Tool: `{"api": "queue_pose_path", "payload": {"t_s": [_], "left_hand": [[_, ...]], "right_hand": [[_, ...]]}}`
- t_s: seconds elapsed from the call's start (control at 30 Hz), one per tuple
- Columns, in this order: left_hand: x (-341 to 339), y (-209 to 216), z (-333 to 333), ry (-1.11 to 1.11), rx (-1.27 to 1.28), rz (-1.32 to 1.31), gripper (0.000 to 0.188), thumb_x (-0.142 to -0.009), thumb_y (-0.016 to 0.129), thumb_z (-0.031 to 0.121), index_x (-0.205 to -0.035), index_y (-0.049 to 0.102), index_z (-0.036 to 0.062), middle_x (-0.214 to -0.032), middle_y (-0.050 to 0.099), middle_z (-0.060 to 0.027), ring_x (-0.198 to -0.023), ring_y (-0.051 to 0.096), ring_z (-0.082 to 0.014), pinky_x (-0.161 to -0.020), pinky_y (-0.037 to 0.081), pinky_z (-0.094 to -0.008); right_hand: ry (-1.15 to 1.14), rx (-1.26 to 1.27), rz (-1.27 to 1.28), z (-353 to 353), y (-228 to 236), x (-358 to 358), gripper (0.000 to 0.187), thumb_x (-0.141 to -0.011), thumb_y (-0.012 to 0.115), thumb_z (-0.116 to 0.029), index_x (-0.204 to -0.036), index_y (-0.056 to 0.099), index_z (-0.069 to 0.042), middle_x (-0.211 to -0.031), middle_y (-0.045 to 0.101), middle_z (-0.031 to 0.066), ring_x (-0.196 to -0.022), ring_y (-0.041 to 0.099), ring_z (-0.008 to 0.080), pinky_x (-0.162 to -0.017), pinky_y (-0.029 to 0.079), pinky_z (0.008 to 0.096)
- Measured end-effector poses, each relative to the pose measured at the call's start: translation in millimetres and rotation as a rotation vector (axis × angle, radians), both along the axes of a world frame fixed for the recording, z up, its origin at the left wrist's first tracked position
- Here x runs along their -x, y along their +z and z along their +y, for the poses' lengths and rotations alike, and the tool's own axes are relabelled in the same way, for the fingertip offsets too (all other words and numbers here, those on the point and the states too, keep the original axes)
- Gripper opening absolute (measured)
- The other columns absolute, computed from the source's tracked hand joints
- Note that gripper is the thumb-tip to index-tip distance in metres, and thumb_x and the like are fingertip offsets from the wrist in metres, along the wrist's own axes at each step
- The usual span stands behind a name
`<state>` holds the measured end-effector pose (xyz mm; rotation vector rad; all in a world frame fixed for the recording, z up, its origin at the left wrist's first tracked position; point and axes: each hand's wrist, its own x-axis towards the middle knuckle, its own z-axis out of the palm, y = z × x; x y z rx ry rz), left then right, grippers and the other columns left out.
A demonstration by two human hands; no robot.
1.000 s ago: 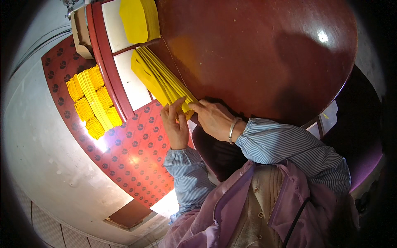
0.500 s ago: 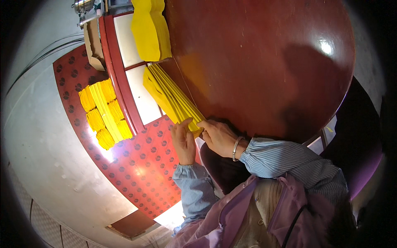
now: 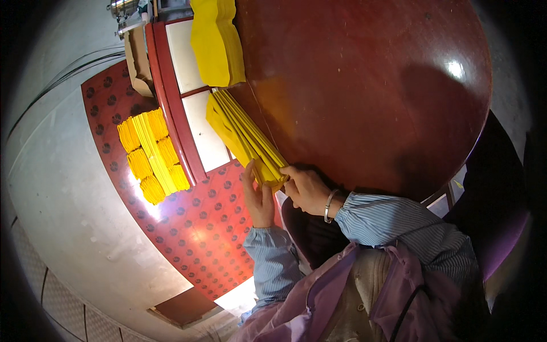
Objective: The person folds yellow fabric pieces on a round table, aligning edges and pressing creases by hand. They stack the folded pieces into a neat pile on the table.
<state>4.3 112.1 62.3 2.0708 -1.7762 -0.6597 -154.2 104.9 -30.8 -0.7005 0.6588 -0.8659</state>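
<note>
Here at the round red-brown table (image 3: pixel 353 85), 2 bare hands meet by its near left rim! The right hand (image 3: pixel 307 191) has thumb and forefinger pinching the near corner of a folded yellow bundle (image 3: pixel 245 137), which slants along the table's left edge, its pleats fanned. The left hand (image 3: pixel 260 200), just left of the table, rests its fingers against that same near end, thumb held apart; whether it pinches, I cannot tell. A metal bracelet (image 3: pixel 329 206) circles the right wrist. Up at the table's far left stands a yellow stack (image 3: pixel 216 45). Well left of the table, a red sheet (image 3: pixel 199 228) shows repeated dark printed motifs, too small to make out, and carries 6 yellow packs (image 3: pixel 139 164) flanking a long yellow strip (image 3: pixel 152 153).
</note>
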Motion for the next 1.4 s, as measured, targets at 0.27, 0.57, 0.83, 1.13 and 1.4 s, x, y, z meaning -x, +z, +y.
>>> {"api": "queue_pose_path", "payload": {"t_s": [0.27, 0.57, 0.83, 1.13, 1.4], "left_hand": [[0, 1, -2, -0.023, -0.004, 0.044, 0.07, -0.095, 0.039, -0.014, -0.162, 0.038, 0.0063, -0.156, 0.047, -0.014, -0.147, 0.047, -0.0266, -0.121, 0.044, -0.0439], [-1, 5, -7, -0.242, -0.015, -0.302, 0.074, -0.088, 0.042, -0.014, -0.154, 0.058, 0.0153, -0.131, 0.054, -0.0153, -0.125, 0.055, -0.0302, -0.112, 0.044, -0.0373], [-2, 1, -5, -0.177, 0.004, -0.355, 0.043, -0.095, 0.042, -0.009, -0.124, 0.067, 0.0092, -0.126, 0.054, -0.0152, -0.117, 0.057, -0.0298, -0.102, 0.049, -0.0387], [-18, 1, 0, -0.107, 0.024, -0.215, 0.029, -0.104, 0.042, 0.004, -0.121, 0.066, 0.0055, -0.125, 0.057, -0.0128, -0.108, 0.06, -0.0241, -0.096, 0.05, -0.0369], [-4, -2, -5, -0.065, 0.036, -0.332, 0.013, -0.107, 0.064, 0.014, -0.115, 0.065, 0.0035, -0.116, 0.057, -0.0102, -0.104, 0.062, -0.0203, -0.09, 0.051, -0.0346]], "right_hand": [[0.038, -0.052, -0.121, 5, -6, -7, 0.043, -0.102, 0.053, -0.01, -0.141, 0.054, 0.009, -0.074, 0.069, 0.0155, -0.054, 0.067, 0.0188, -0.048, 0.056, 0.0337], [0.014, 0.0, -0.101, 7, -4, -11, 0.041, -0.097, 0.059, -0.012, -0.134, 0.062, 0.004, -0.076, 0.072, 0.0212, -0.064, 0.073, 0.0302, -0.061, 0.06, 0.0425], [-0.137, 0.21, 0.095, 15, -4, -15, 0.053, -0.098, 0.057, -0.003, -0.148, 0.045, 0.006, -0.081, 0.07, 0.0152, -0.066, 0.069, 0.026, -0.062, 0.057, 0.0397], [-0.385, 0.23, 0.173, 39, -11, -38, 0.057, -0.095, 0.059, -0.002, -0.15, 0.044, 0.005, -0.101, 0.067, 0.0214, -0.087, 0.068, 0.0361, -0.081, 0.056, 0.0462], [-0.388, 0.332, 0.207, 37, -9, -36, 0.056, -0.09, 0.059, -0.003, -0.145, 0.05, 0.0, -0.104, 0.064, 0.0236, -0.093, 0.064, 0.0416, -0.084, 0.051, 0.052]]}}
